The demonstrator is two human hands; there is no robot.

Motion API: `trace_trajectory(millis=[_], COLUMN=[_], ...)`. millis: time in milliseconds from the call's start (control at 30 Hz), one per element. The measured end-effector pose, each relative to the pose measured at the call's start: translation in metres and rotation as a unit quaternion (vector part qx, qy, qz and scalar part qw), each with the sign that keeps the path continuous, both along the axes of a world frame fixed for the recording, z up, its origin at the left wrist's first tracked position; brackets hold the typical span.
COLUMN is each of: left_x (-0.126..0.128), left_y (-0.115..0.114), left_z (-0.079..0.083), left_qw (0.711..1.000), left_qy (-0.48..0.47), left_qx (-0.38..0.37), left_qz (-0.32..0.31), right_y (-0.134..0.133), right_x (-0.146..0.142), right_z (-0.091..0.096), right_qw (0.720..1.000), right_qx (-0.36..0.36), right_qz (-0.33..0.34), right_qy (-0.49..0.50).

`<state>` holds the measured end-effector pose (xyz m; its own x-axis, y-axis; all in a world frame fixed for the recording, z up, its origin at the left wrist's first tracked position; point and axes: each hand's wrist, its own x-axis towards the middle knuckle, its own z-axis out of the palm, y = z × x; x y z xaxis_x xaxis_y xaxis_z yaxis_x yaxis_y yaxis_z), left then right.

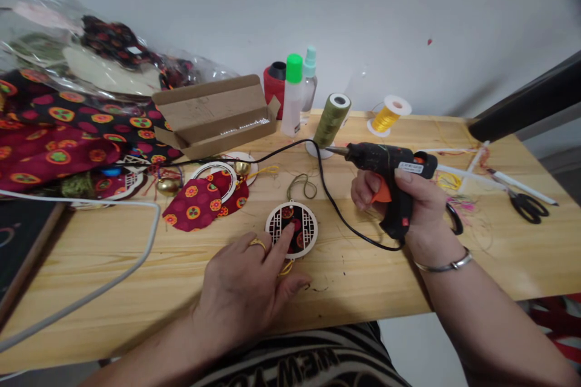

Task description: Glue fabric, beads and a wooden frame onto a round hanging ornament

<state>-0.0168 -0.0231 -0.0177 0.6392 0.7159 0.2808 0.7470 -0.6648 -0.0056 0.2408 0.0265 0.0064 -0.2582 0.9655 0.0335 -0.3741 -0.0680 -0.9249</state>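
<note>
My right hand [425, 208] is wrapped around the handle of a black hot glue gun [381, 157] with an orange trigger. Its nozzle points left, above the table. A clear glue stick [472, 176] projects from its back. My left hand [245, 281] rests with fingers extended, its index fingertip on a round ornament [309, 217]. That ornament has a pale lattice frame over dark flowered fabric, a green cord loop [303, 186] at the top and yellow cord [287, 267] at the bottom. To its left lie red flowered fabric pieces [193, 205] with a white ring [233, 178].
Behind stand an open cardboard box [204, 109], a green-capped bottle [293, 103], a spray bottle [309, 81], and green [332, 121] and yellow [385, 121] thread spools. The gun's black cord [324, 181] crosses the table. Scissors [529, 207] lie right; flowered fabric [68, 127] piles left.
</note>
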Motion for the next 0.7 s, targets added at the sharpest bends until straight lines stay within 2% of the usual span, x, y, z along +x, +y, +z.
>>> trace_trajectory(millis=[200,367,433,500,533,567,600,633,700], left_x=[0.002,0.000,-0.003,-0.005,-0.005,-0.006,-0.006,-0.006,-0.006], left_y=[0.001,0.001,0.000,0.000,0.000,0.001,0.002,0.004,0.009], left_z=[0.003,-0.001,-0.003,-0.002,0.001,0.005,0.011,0.017,0.029], left_qw=[1.000,1.000,0.997,0.982,0.961,0.925,0.870,0.796,0.616], left_qy=[-0.007,-0.019,-0.055,-0.143,-0.207,-0.278,-0.353,-0.425,-0.554], left_qx=[-0.003,-0.018,-0.044,-0.116,-0.175,-0.245,-0.322,-0.395,-0.510], left_qz=[0.003,0.003,0.010,0.031,0.054,0.086,0.124,0.171,0.231], right_y=[0.001,0.001,0.001,0.000,0.000,0.001,0.001,0.001,0.001], right_x=[0.000,0.000,-0.001,-0.001,0.000,0.000,0.000,0.000,0.001], right_z=[-0.001,-0.001,0.000,0.000,0.000,-0.001,-0.001,-0.001,-0.002], right_qw=[0.999,1.000,1.000,1.000,1.000,0.999,0.999,0.999,0.999], right_qx=[-0.005,0.004,0.007,0.006,0.003,0.001,-0.001,-0.001,0.000], right_qz=[-0.002,-0.001,-0.001,-0.003,-0.003,-0.005,-0.005,-0.007,-0.010], right_qy=[-0.032,-0.021,-0.023,-0.027,-0.029,-0.032,-0.035,-0.038,-0.038])
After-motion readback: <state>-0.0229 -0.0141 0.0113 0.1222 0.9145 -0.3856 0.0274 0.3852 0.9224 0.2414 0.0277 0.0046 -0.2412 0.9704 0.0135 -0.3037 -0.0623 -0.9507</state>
